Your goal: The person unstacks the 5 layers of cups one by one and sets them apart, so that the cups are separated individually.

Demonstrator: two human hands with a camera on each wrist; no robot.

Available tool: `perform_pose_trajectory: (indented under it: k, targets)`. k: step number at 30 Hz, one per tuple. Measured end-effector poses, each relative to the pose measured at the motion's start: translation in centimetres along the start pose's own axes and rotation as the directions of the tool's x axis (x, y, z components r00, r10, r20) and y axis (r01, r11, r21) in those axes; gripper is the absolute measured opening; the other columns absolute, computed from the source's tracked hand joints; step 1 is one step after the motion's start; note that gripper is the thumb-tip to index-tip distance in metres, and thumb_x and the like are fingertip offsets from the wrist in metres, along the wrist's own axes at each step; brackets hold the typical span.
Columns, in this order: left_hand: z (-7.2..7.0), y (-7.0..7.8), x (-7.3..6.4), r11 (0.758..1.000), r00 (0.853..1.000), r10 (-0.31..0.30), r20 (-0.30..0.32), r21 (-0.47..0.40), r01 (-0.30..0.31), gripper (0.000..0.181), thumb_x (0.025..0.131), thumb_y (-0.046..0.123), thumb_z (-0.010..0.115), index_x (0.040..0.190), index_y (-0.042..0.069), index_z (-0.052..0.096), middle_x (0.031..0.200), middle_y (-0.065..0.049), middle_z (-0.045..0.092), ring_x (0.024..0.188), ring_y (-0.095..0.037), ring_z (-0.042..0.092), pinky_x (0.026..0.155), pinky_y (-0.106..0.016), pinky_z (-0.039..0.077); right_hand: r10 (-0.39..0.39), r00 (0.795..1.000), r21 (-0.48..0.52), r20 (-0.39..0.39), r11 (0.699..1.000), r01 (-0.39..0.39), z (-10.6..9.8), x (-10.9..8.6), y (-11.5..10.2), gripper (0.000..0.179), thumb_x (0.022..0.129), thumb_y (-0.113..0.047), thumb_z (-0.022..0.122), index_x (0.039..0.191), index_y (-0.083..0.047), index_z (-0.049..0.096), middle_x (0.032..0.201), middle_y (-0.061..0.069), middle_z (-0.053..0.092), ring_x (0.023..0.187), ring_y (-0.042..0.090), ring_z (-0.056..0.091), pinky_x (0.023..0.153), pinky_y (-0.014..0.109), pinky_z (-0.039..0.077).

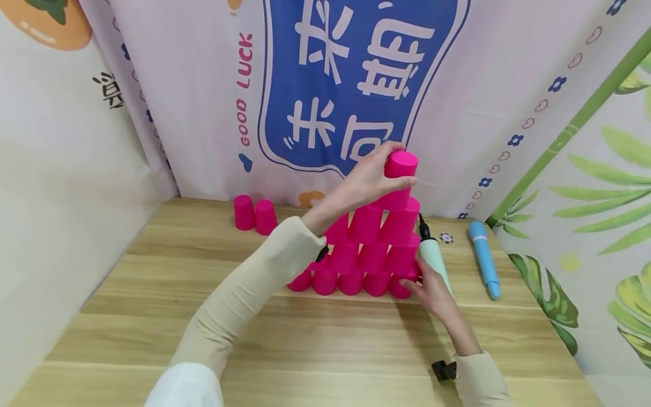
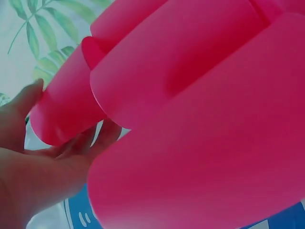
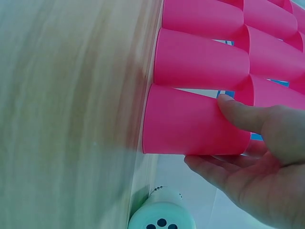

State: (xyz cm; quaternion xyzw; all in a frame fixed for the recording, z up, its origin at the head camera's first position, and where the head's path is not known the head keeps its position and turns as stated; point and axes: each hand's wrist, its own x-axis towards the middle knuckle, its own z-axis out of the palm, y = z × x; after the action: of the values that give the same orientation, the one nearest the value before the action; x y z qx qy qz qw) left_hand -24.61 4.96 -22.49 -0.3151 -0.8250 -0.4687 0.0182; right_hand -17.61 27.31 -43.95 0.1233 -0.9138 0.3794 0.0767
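Note:
Pink cups (image 1: 351,257) stand upside down in a stacked wall of several rows, taller at the right. My left hand (image 1: 371,176) holds the topmost cup (image 1: 403,164) at the right end, thumb on the near side and fingers behind. In the left wrist view, that cup (image 2: 66,102) sits at the level of the thumb, with larger-looking cups (image 2: 190,138) in front. Low at the right end, my right hand (image 1: 432,289) grips the bottom corner cup (image 3: 190,121), its thumb and fingers on opposite sides near the cup's upper end.
Two more pink cups (image 1: 254,215) stand apart at the back left of the wooden table (image 1: 168,316). A mint-green cylinder (image 1: 434,257) with a black tip lies right of the stack. Farther right are a blue tube (image 1: 485,260) and a small round chip (image 1: 446,238). A printed curtain (image 1: 203,113) hangs behind.

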Motion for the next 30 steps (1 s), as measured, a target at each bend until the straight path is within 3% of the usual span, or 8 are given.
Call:
perform_pose_trajectory:
  k: [4, 7, 10, 12, 17, 23, 26, 30]
  targets:
    - [-1.0, 0.4, -0.6, 0.997, 0.994, 0.072, -0.082, 0.02, -0.071, 0.068, 0.083, 0.025, 0.076, 0.141, 0.012, 0.043, 0.128, -0.005, 0.055, 0.109, -0.016, 0.056, 0.08, -0.02, 0.052, 0.008, 1.0, 0.001, 0.018, 1.0, -0.008, 0.1, 0.0, -0.1, 0.056, 0.087, 0.0, 0.067, 0.136, 0.006, 0.041, 0.11, 0.019, 0.062, 0.101, 0.033, 0.062, 0.085, 0.044, 0.054]
    - [-3.0, 0.9, -1.5, 0.99, 0.977, 0.141, -0.157, 0.017, -0.14, 0.067, 0.082, 0.022, 0.078, 0.14, 0.012, 0.046, 0.127, -0.006, 0.056, 0.109, -0.016, 0.056, 0.08, -0.021, 0.053, 0.005, 1.0, 0.001, 0.026, 1.0, -0.005, -0.2, 0.0, -0.1, 0.056, 0.088, 0.0, 0.067, 0.136, 0.006, 0.04, 0.112, 0.021, 0.062, 0.103, 0.035, 0.061, 0.087, 0.046, 0.053]
    - [-5.8, 0.7, -2.9, 0.99, 0.962, 0.136, -0.235, 0.003, -0.14, 0.067, 0.081, 0.021, 0.079, 0.139, 0.015, 0.047, 0.128, -0.004, 0.055, 0.112, -0.014, 0.054, 0.081, -0.025, 0.054, 0.01, 1.0, -0.01, 0.021, 1.0, -0.009, -0.4, 0.1, 0.0, 0.055, 0.088, 0.0, 0.067, 0.136, 0.007, 0.041, 0.112, 0.022, 0.061, 0.103, 0.037, 0.061, 0.086, 0.047, 0.053]
    - [-7.8, -0.6, -4.1, 0.993, 0.95, 0.113, -0.292, 0.009, -0.115, 0.065, 0.081, 0.021, 0.078, 0.139, 0.015, 0.048, 0.129, -0.003, 0.054, 0.113, -0.014, 0.053, 0.083, -0.028, 0.054, 0.009, 1.0, -0.017, 0.021, 1.0, -0.009, -0.5, 0.1, 0.0, 0.056, 0.088, -0.002, 0.068, 0.136, 0.007, 0.04, 0.112, 0.023, 0.061, 0.103, 0.037, 0.061, 0.086, 0.048, 0.053]
    - [-11.5, -7.5, -7.6, 0.996, 0.901, -0.09, -0.425, -0.026, 0.087, 0.061, 0.083, 0.022, 0.077, 0.137, 0.012, 0.05, 0.128, -0.006, 0.056, 0.114, -0.018, 0.053, 0.091, -0.035, 0.05, 0.002, 1.0, -0.04, 0.026, 0.999, -0.001, -0.7, 0.1, 0.1, 0.058, 0.088, -0.003, 0.068, 0.137, 0.007, 0.039, 0.113, 0.025, 0.06, 0.103, 0.038, 0.061, 0.086, 0.049, 0.053]
    - [-10.8, -18.4, -11.4, 0.932, 0.831, -0.348, -0.435, -0.066, 0.356, 0.057, 0.085, 0.019, 0.075, 0.134, 0.003, 0.049, 0.122, -0.018, 0.058, 0.109, -0.029, 0.055, 0.092, -0.042, 0.047, 0.016, 1.0, -0.045, 0.021, 0.999, -0.015, -1.1, 0.1, 0.2, 0.059, 0.088, -0.002, 0.068, 0.137, 0.008, 0.038, 0.115, 0.026, 0.059, 0.105, 0.04, 0.06, 0.087, 0.05, 0.052]
    - [-9.7, -22.3, -13.0, 0.903, 0.819, -0.393, -0.417, -0.006, 0.43, 0.056, 0.086, 0.013, 0.073, 0.133, -0.002, 0.047, 0.121, -0.023, 0.057, 0.108, -0.035, 0.055, 0.092, -0.046, 0.048, 0.021, 0.999, -0.029, 0.042, 0.999, -0.02, -0.8, 0.1, 0.0, 0.06, 0.089, -0.005, 0.068, 0.139, 0.008, 0.036, 0.117, 0.026, 0.058, 0.106, 0.04, 0.059, 0.087, 0.049, 0.052]
    - [-8.3, -25.1, -14.1, 0.887, 0.827, -0.395, -0.401, 0.068, 0.457, 0.058, 0.085, 0.01, 0.073, 0.132, -0.006, 0.044, 0.122, -0.028, 0.055, 0.11, -0.04, 0.054, 0.095, -0.049, 0.047, 0.015, 0.999, -0.015, 0.047, 1.0, -0.014, -0.3, 0.1, -0.2, 0.06, 0.089, -0.005, 0.068, 0.139, 0.007, 0.037, 0.118, 0.025, 0.059, 0.105, 0.038, 0.06, 0.087, 0.049, 0.053]
